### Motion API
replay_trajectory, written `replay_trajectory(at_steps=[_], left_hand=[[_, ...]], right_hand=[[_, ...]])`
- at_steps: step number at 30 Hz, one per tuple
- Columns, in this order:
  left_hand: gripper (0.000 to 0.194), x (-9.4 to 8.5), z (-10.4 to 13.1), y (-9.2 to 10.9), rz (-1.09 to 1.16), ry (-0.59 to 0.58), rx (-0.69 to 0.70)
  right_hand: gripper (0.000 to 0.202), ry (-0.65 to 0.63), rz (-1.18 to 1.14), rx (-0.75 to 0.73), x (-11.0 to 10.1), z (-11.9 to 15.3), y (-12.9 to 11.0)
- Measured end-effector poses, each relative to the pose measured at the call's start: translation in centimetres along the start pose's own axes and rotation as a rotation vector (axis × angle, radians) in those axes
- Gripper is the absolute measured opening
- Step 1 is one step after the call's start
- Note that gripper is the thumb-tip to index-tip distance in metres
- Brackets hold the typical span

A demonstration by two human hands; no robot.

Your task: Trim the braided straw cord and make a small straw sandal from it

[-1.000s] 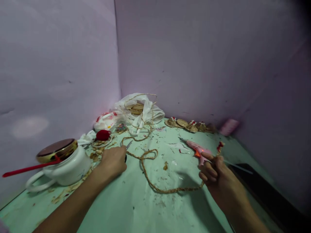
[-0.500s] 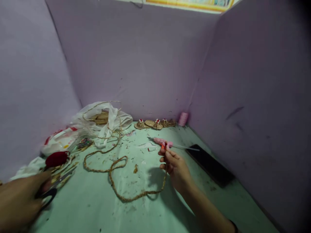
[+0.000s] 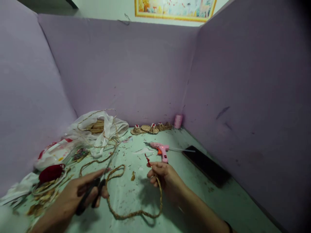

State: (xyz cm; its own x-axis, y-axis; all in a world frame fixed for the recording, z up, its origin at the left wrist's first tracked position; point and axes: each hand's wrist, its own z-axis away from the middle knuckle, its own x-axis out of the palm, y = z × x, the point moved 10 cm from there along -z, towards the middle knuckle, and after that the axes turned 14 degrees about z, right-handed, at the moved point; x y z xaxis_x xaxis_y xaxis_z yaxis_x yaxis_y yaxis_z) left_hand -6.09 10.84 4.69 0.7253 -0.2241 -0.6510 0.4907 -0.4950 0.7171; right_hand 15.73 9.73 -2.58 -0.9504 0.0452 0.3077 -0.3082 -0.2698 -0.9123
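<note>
My left hand (image 3: 84,194) is closed round the black handles of the scissors (image 3: 99,187), whose blades point up and away over the table's left half. Between the thumb and fingers of my right hand (image 3: 162,176) is the end of a braided straw cord (image 3: 136,213), with a bit of red thread (image 3: 147,159) sticking out at its tip. The cord loops down onto the green table and winds back to the plastic bag. Just beyond my right hand lies a pink glue gun (image 3: 159,148) with a clear glue stick in its back.
A white plastic bag (image 3: 119,126) of straw lies at the back left, near a dark red yarn ball (image 3: 51,173) and straw scraps. Small straw hats (image 3: 153,128) and a pink spool (image 3: 178,121) stand along the back wall. A black phone (image 3: 206,165) lies on the right.
My left hand has brought the scissors from the far left toward the middle. My right hand has shifted slightly left and down with the cord end. The view has tilted up a little.
</note>
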Motion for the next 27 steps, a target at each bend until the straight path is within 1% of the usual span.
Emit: replay_trajectory(at_steps=[1, 2, 3, 5, 6, 8, 10, 13, 16, 21, 24, 27], left_hand=[[0.041, 1.4, -0.2, 0.1, 0.068, -0.019, -0.027], [0.037, 2.0, -0.2, 0.3, 0.04, 0.023, -0.032], [0.034, 2.3, -0.1, 0.6, -0.029, 0.074, -0.001], [0.037, 3.0, 0.5, 2.2, -0.246, 0.165, 0.173], [0.04, 3.6, 0.9, 2.9, -0.346, 0.177, 0.263], [0.045, 4.9, 1.5, 3.7, -0.493, 0.15, 0.387], [0.045, 5.7, 1.7, 3.8, -0.588, 0.12, 0.427], [0.046, 6.5, 1.5, 4.0, -0.675, 0.084, 0.453], [0.044, 6.8, 1.3, 3.8, -0.727, 0.064, 0.446], [0.041, 6.9, 1.3, 3.3, -0.782, 0.051, 0.388], [0.04, 7.0, 1.4, 3.1, -0.791, 0.029, 0.36], [0.042, 7.1, 1.5, 2.7, -0.756, -0.001, 0.325]], right_hand=[[0.011, -0.032, 0.0, 0.043, 0.4, 0.1, 0.5], [0.011, -0.053, -0.001, 0.083, 0.6, 0.2, 1.0], [0.013, -0.068, -0.004, 0.115, 0.8, 0.3, 1.3], [0.019, -0.092, -0.028, 0.161, 1.1, 0.5, 1.7], [0.021, -0.112, -0.055, 0.185, 1.3, 0.6, 1.9], [0.024, -0.168, -0.131, 0.24, 1.8, 0.8, 2.1], [0.025, -0.218, -0.205, 0.29, 2.3, 1.1, 2.2], [0.025, -0.259, -0.237, 0.303, 2.6, 1.3, 2.1], [0.024, -0.246, -0.18, 0.275, 2.5, 1.2, 2.4], [0.02, -0.166, -0.023, 0.143, 1.9, 0.8, 2.1], [0.023, -0.166, 0.016, 0.072, 2.1, 0.7, 1.6], [0.031, -0.179, 0.045, 0.01, 2.4, 0.7, 1.3]])
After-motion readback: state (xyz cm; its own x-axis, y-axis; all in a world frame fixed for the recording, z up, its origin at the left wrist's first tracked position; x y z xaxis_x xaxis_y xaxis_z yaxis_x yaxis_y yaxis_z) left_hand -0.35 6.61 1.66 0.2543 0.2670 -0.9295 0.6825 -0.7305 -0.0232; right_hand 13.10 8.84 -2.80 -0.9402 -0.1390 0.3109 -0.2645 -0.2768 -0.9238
